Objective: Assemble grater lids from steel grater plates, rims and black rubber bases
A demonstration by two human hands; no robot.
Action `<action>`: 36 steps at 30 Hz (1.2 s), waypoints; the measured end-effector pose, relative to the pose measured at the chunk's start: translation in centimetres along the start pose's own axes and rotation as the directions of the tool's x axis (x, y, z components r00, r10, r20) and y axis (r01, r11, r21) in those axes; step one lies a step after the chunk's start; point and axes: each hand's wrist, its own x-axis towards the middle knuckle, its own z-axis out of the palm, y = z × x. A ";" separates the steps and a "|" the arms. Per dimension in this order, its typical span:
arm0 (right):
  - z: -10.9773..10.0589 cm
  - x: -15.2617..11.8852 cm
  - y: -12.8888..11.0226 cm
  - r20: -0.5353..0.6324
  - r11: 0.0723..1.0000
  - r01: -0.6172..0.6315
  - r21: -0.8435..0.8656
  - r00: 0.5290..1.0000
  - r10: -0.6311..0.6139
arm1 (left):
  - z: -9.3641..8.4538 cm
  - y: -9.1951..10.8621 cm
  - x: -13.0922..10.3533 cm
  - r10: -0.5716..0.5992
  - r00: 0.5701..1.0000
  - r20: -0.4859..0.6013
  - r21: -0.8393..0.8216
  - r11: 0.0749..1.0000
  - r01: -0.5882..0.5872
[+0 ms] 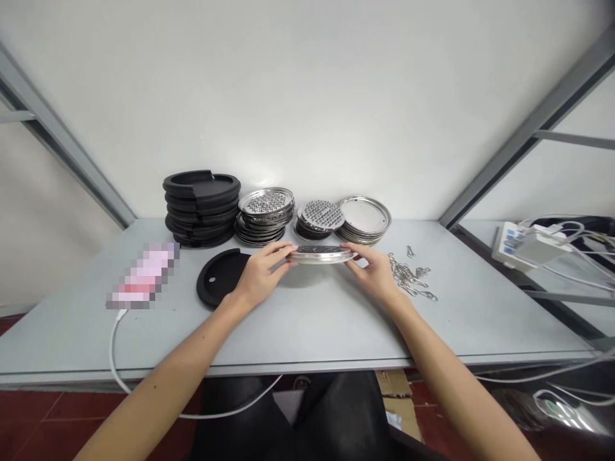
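Observation:
A round silver metal disc (321, 255) with a dark patterned top is held almost level above the table. My left hand (262, 272) grips its left edge between thumb and fingers, and my right hand (373, 272) pinches the right edge. Beneath and beside my left hand lies a black round tray (221, 276) with a small hole. Behind the disc stand a stack of patterned metal discs (321, 216), a taller stack of patterned discs (266, 202) and a stack of plain metal rings or plates (366, 215). Small metal clips (408, 276) lie right of my right hand.
A stack of black round trays (202, 208) stands at the back left. Left of the single tray lies a blurred phone (147, 274) with a white cable (113, 349) running over the table's front edge. A power strip (521, 246) with cables sits beyond the right frame.

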 end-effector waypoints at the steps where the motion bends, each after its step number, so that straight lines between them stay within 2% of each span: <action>1: -0.3 0.1 0.2 0.014 1.000 0.019 -0.014 1.000 -0.019 | 0.0 -0.2 -0.1 -0.002 1.000 0.025 0.024 1.000 0.002; 6: -1.5 0.3 0.7 0.043 0.997 0.069 -0.020 0.997 -0.069 | 0.3 -0.9 -0.4 -0.037 0.981 0.191 0.148 0.989 0.009; 10: -1.6 0.2 0.6 0.080 0.996 0.093 0.003 0.992 -0.093 | 0.0 -0.2 -0.2 -0.060 0.960 0.275 0.213 0.977 0.000; 13: -1.5 0.2 0.3 0.112 0.996 0.090 0.023 0.990 -0.092 | -0.8 0.4 0.0 -0.087 0.941 0.328 0.243 0.970 0.004; 17: -1.6 0.2 -0.2 0.255 0.993 0.111 0.029 0.960 -0.115 | -3.5 0.1 -0.4 -0.149 0.915 0.376 0.293 0.956 0.035; 22: -1.3 0.2 -0.3 0.392 0.981 0.189 -0.034 0.906 -0.161 | -8.1 -2.3 -2.1 -0.246 0.896 0.369 0.500 0.865 0.032; 24: -1.1 0.1 -0.3 0.398 0.976 0.213 -0.050 0.900 -0.176 | -9.5 -3.3 -2.8 -0.328 0.862 0.387 0.579 0.814 0.049; 26: -0.9 0.0 -0.4 0.379 0.975 0.217 -0.042 0.907 -0.185 | -10.2 -3.8 -3.5 -0.420 0.800 0.429 0.611 0.787 0.086; 28: -0.9 0.0 -0.5 0.337 0.981 0.194 -0.015 0.924 -0.178 | -10.1 -3.9 -4.0 -0.462 0.761 0.456 0.607 0.786 0.113; 29: -0.9 -0.1 -0.6 0.317 0.984 0.175 0.001 0.933 -0.167 | -9.8 -3.8 -4.2 -0.459 0.759 0.462 0.598 0.793 0.116; 33: -1.1 -0.1 -0.4 0.301 0.991 0.130 0.038 0.944 -0.136 | -7.2 -2.4 -3.9 -0.388 0.798 0.462 0.550 0.831 0.085; 36: -1.2 -0.1 0.1 0.278 0.989 0.135 0.054 0.950 -0.145 | -4.8 -1.2 -3.2 -0.342 0.807 0.481 0.532 0.846 0.041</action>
